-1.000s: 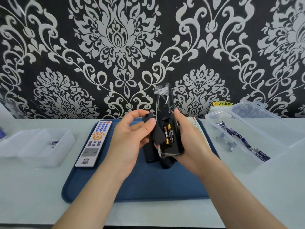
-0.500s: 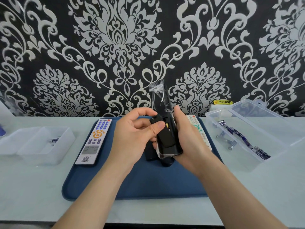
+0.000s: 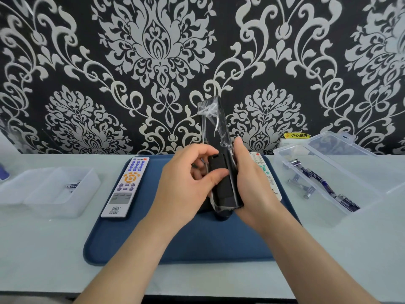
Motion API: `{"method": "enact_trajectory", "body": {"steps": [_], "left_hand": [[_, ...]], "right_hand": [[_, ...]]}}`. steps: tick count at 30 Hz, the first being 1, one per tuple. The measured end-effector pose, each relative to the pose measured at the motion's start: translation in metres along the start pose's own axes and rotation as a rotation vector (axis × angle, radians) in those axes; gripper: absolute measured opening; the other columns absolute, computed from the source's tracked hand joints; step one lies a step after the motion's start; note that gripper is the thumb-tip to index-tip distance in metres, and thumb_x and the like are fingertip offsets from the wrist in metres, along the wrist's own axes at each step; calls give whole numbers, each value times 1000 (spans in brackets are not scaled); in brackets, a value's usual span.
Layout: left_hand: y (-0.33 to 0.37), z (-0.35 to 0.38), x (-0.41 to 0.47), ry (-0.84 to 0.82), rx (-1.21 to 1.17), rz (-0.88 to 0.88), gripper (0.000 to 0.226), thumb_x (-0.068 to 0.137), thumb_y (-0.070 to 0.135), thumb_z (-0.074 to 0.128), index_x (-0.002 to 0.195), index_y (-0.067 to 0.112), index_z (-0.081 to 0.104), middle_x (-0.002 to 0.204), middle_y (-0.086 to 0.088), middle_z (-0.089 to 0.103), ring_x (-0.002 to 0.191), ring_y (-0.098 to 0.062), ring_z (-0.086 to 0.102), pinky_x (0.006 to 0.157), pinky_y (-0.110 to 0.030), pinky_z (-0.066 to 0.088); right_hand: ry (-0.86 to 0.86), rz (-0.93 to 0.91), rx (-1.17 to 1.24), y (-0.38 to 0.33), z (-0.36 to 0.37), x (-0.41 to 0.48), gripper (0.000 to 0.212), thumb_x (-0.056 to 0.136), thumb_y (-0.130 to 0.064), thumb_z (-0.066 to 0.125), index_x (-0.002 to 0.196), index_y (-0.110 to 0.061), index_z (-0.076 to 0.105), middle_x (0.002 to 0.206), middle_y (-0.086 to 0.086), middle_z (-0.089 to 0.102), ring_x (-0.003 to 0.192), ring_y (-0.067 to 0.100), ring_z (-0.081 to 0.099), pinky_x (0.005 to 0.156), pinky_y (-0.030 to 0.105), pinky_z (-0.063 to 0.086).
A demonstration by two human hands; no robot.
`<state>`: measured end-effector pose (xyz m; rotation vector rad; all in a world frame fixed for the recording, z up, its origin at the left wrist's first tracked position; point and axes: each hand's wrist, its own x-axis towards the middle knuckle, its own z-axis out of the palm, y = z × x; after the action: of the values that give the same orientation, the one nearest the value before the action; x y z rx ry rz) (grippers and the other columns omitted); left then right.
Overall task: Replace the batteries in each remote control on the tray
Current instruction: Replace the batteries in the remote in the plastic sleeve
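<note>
We fit the cover (image 3: 218,170) to the black remote (image 3: 219,132).
Our right hand (image 3: 252,185) grips it upright; our left hand (image 3: 186,183) pinches the cover lengthwise against its near face, low down.

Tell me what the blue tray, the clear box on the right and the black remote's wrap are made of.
Dark blue rounded tray: matte, soft-looking, perhaps felt or rubber; no glare. Clear lidded box: rigid glossy plastic, batteries visible through it. Crinkled film on the black remote: thin clear plastic, with white creases.
</note>
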<state>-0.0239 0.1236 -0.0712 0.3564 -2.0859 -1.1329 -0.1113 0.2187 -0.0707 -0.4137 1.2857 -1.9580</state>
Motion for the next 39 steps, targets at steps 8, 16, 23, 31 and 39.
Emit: {"method": "enact_trajectory", "body": {"steps": [8, 16, 23, 31, 39], "left_hand": [[-8, 6, 1, 84, 329, 298, 34, 81, 40, 70, 106, 17, 73, 120, 3, 52, 92, -15, 43, 83, -9, 33], [-4, 12, -4, 37, 590, 357, 44, 96, 41, 42, 116, 12, 69, 104, 4, 59, 94, -17, 47, 75, -33, 45], [-1, -3, 0, -99, 127, -138, 43, 76, 61, 55, 103, 31, 70, 93, 10, 66, 84, -5, 63, 79, -26, 52], [-13, -41, 9, -47, 31, -450, 36, 93, 23, 55, 129, 26, 55, 77, 19, 64, 72, 12, 60, 74, -10, 48], [-39, -67, -4, -203, 820, -373, 32, 95, 22, 40, 121, 23, 59, 114, -4, 66, 106, -28, 59, 84, -35, 46]], "right_hand": [[9, -36, 34, 3, 1, 0, 51, 104, -49, 34, 122, -16, 67, 117, 6, 73, 110, 24, 69, 100, 43, 51], [19, -14, -55, 1, 2, -5, 48, 102, -50, 40, 119, -13, 66, 106, 6, 76, 101, 17, 72, 91, 37, 56], [-7, -129, -505, 6, 14, -4, 73, 81, -70, 40, 133, -23, 60, 142, -2, 57, 137, 12, 46, 115, 44, 35], [-79, -264, -588, 20, 23, 5, 15, 89, -17, 71, 103, -24, 72, 95, -2, 77, 92, 14, 71, 80, 22, 54], [-202, -208, -888, 64, 55, 17, 19, 77, -18, 59, 91, -14, 71, 85, 5, 75, 76, 18, 65, 80, 48, 55]]}}
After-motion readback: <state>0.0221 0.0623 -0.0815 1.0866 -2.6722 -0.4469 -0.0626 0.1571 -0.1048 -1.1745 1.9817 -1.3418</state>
